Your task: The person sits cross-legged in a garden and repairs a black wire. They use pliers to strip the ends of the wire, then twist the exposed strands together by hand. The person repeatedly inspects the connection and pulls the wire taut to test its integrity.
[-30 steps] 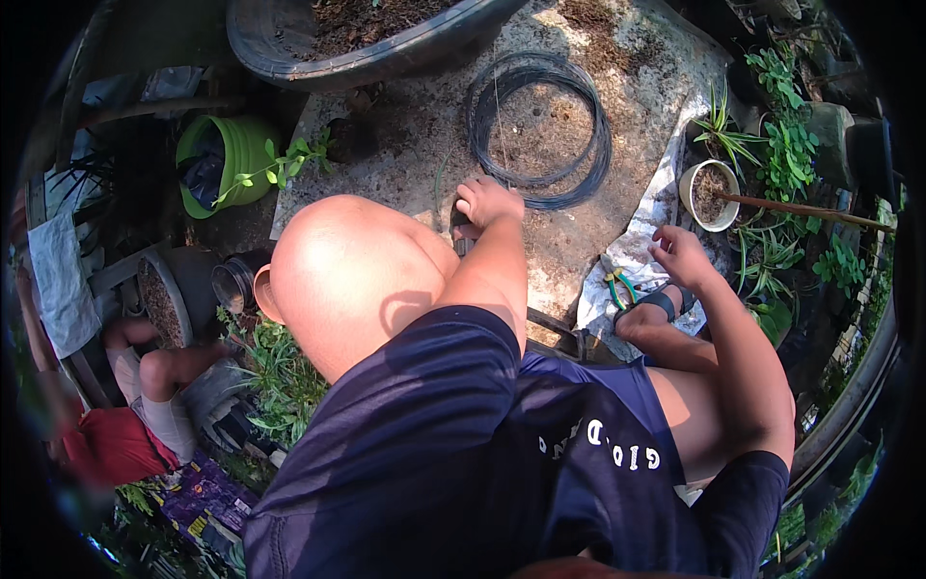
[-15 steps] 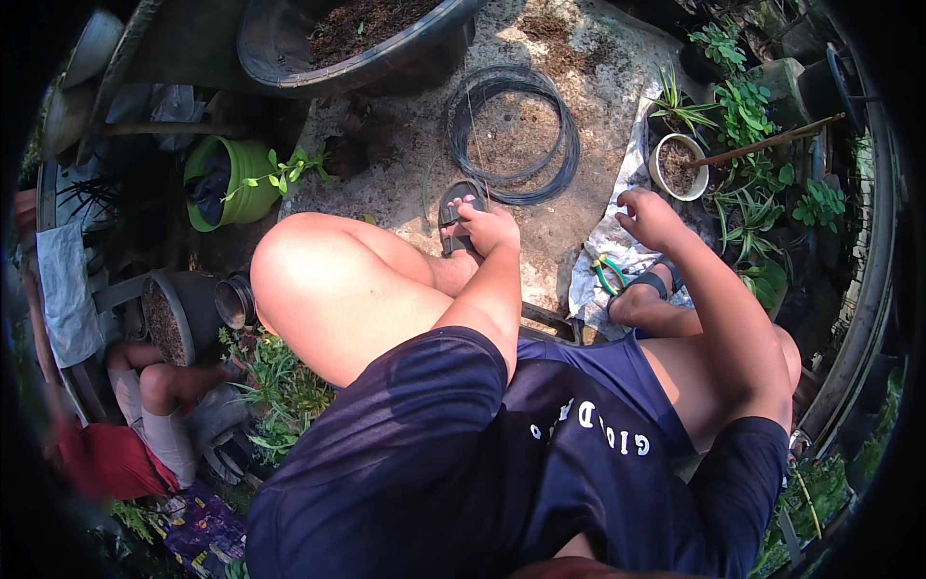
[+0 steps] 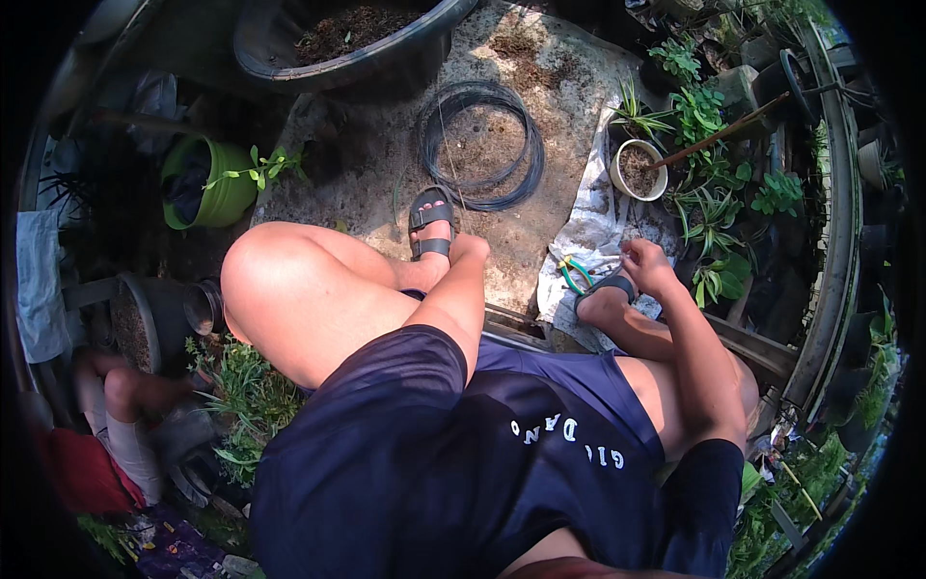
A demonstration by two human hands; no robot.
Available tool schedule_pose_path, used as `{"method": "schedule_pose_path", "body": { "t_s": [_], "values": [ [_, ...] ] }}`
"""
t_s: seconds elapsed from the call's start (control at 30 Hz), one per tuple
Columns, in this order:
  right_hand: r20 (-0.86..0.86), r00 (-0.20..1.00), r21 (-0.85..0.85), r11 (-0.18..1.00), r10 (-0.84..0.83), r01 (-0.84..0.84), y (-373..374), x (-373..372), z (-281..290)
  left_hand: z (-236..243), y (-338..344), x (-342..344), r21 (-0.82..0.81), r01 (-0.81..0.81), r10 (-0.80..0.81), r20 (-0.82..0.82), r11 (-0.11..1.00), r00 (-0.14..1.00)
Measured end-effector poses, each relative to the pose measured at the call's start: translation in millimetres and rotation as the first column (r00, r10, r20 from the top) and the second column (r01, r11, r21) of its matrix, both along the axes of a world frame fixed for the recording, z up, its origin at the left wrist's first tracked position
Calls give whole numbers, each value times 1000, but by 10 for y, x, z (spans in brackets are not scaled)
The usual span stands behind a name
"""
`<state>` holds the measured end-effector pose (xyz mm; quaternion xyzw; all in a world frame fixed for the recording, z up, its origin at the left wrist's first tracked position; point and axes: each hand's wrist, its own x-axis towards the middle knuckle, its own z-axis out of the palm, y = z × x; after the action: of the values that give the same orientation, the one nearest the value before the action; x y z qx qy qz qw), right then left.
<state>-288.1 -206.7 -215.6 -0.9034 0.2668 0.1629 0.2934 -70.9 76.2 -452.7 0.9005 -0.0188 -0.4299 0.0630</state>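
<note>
My left hand is closed beside my left sandal. A thin wire strand runs down to it from a loose coil of dark wire lying on the ground ahead. My right hand hovers over my right sandal, its fingers curled together; anything in them is too small to make out. Just left of that sandal, green-handled pliers rest on a crumpled white sheet.
A large black tub of soil stands at the far left, a lime-green pot nearer. At right are a white pot with a stick across it and several plants. A person in red sits at lower left.
The view has shifted, so the surroundings sit further left. My left hand has drawn nearer to me, off the sandal. My right hand has lowered toward the right foot, its fingers closing.
</note>
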Motion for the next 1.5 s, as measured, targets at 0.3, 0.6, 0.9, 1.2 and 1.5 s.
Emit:
{"method": "schedule_pose_path", "body": {
  "t_s": [0.3,0.6,0.9,1.2,1.5],
  "values": [
    [-306,809,-111,825,502,-555,99,1316,828,3289,-167,577,278,745,-729,-180,607,661],
    [495,532,87,570,687,-817,887,2115,2606,6882,658,-53,157,789,-777,363,594,514],
    [486,848,752,394,209,-528,289,1661,2874,6895,407,1139,-245,788,-147,910,564,388],
    [208,625,885,417,-752,206,-302,1248,1879,5226,-543,1812,-603,641,-501,414,474,760],
    [160,585,582,554,-795,595,-584,2010,1308,5241,-746,1547,-314,942,-909,346,121,232]
  ]
}}
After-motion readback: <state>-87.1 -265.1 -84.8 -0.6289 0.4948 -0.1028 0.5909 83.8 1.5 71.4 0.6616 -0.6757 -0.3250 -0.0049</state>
